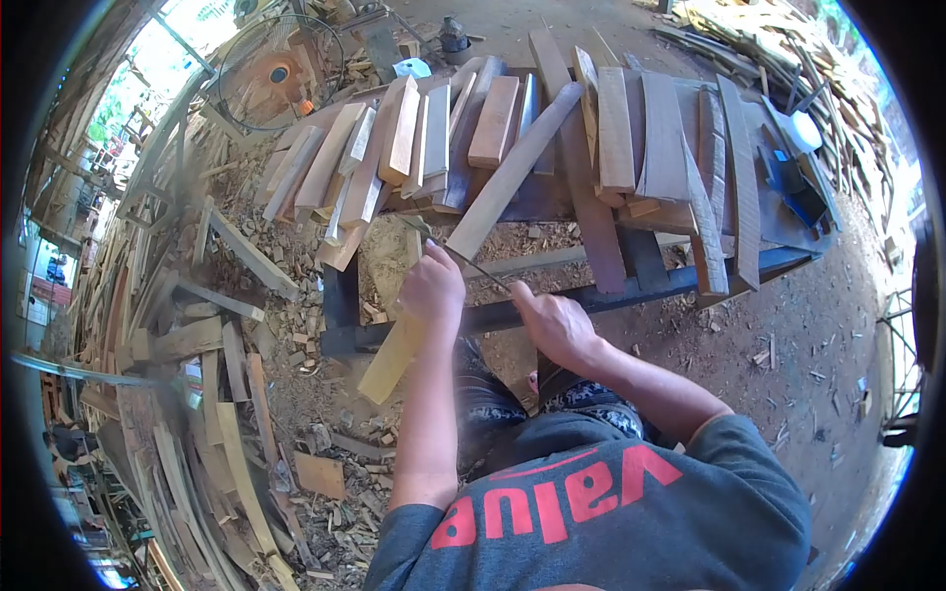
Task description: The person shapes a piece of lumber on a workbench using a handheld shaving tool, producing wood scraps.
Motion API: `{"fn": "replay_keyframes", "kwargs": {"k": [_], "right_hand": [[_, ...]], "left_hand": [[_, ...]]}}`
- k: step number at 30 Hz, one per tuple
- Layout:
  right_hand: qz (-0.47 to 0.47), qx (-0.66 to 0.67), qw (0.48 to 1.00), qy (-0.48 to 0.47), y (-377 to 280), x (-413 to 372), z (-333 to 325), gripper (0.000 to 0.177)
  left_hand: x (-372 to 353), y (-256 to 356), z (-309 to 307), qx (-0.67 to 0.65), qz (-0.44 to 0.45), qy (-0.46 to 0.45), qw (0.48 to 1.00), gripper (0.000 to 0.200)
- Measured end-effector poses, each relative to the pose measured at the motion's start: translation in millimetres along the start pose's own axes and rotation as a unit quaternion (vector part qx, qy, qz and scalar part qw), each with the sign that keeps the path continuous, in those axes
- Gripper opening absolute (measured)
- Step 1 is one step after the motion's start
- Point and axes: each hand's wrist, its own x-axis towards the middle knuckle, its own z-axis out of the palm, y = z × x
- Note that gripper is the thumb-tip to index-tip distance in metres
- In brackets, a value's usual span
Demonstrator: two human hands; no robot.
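Note:
My left hand is closed around a pale yellow wooden board, which slants down toward my lap side. In my closed right hand is one end of a thin, dark, long tool. It runs up and left past the fingertips of my left hand; I cannot tell what kind of tool it is. Just beyond both hands, a long wooden plank lies diagonally across the stacked wood, its near end close to the tool.
A low dark metal-framed bench carries several wooden pieces side by side. Scrap wood and chips cover the ground on the left. A fan stands at the back left, and a white container sits at the bench's right end.

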Motion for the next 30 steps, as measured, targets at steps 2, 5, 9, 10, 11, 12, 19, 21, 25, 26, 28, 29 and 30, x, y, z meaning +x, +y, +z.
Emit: {"fn": "replay_keyframes", "kwargs": {"k": [2,5,9,10,11,12,19,21,25,26,28,29,30], "right_hand": [[-0.009,0.008,1.000,0.017,-2.7,5.9,0.2,0.017],[-0.021,0.028,0.998,0.045,-8.6,37.5,18.9,0.017],[-0.025,0.020,0.998,0.059,-11.0,36.5,14.3,0.017],[-0.019,0.014,0.999,0.042,-9.0,22.0,6.2,0.017],[-0.014,0.008,1.000,0.023,-5.3,9.0,2.2,0.017],[-0.008,0.016,1.000,0.026,-1.2,-0.5,2.2,0.018],[-0.004,0.034,0.998,0.059,-15.4,52.2,24.6,0.015],[-0.012,0.034,0.997,0.062,-12.8,41.8,20.5,0.016],[-0.026,0.004,0.999,0.031,0.6,9.3,5.4,0.016],[-0.012,0.004,0.999,0.032,0.0,9.3,4.4,0.017],[-0.012,0.016,0.999,0.047,-4.0,16.5,10.2,0.018],[-0.009,0.019,0.999,0.045,-8.2,29.4,15.9,0.018],[-0.015,0.012,0.998,0.058,-13.2,45.2,21.1,0.018]], "left_hand": [[-1.8,0.0,1.3,-0.003,-0.003,-0.003,1.000,0.062],[-2.4,3.4,-7.7,-0.027,-0.028,-0.039,0.998,0.064],[-2.3,1.7,-6.0,-0.028,-0.028,-0.038,0.998,0.065],[-1.1,1.4,-5.0,-0.027,-0.026,-0.038,0.999,0.065],[-0.5,1.3,-4.9,-0.030,-0.029,-0.037,0.998,0.065],[0.1,1.0,-4.3,-0.028,-0.031,-0.044,0.998,0.065],[-0.3,0.8,-3.7,-0.033,-0.026,-0.029,0.999,0.065],[-1.9,1.0,-7.7,-0.030,-0.025,-0.033,0.999,0.064],[0.2,-0.7,-1.6,-0.025,-0.024,-0.038,0.999,0.064],[0.3,1.1,-2.7,-0.027,-0.027,-0.041,0.998,0.064],[-3.2,3.1,-5.4,-0.017,-0.008,0.009,1.000,0.060],[-5.2,2.3,-3.3,-0.015,-0.006,0.005,1.000,0.060],[-3.7,1.5,-1.4,-0.018,-0.006,0.009,1.000,0.060]]}}
